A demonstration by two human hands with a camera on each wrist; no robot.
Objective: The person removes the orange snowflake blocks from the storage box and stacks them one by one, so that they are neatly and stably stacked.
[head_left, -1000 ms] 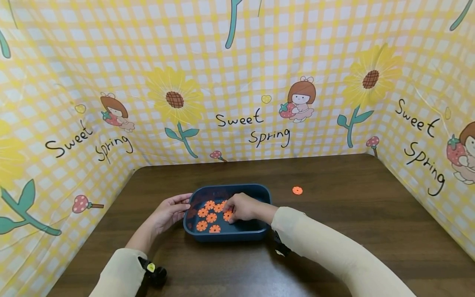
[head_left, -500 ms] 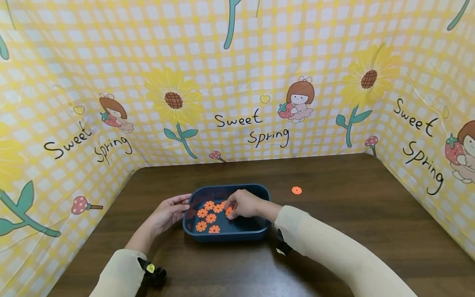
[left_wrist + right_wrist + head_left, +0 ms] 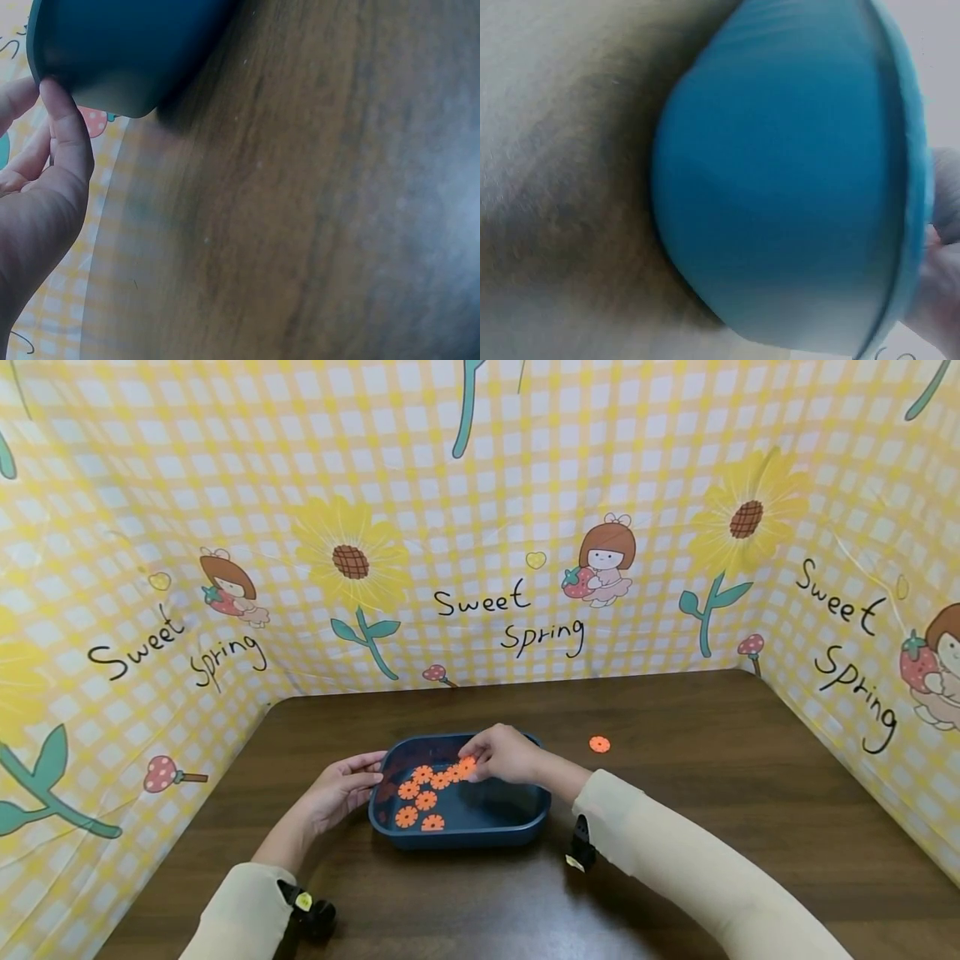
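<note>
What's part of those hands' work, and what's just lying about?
Part of the work, it seems:
blue tub, gripped by the left hand
orange pieces inside, one pinched by the right hand

Just around:
lone orange piece on the table, perhaps a spare
printed cloth

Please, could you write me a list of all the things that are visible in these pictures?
Container: one, dark blue, on the table
Flower-shaped pieces: about seven, orange, inside the container, mostly toward its left
Held piece: one, orange, at the right hand's fingertips
Loose piece: one, orange, on the table, right of the container
Table: one, brown, under everything
Backdrop: one, yellow-white check with printed figures, behind and beside the table
Wrist cameras: two, black, at the sleeves
Sleeves: two, cream
Left hand: one, bare, at the container's rim
Right hand: one, bare, over the container
</note>
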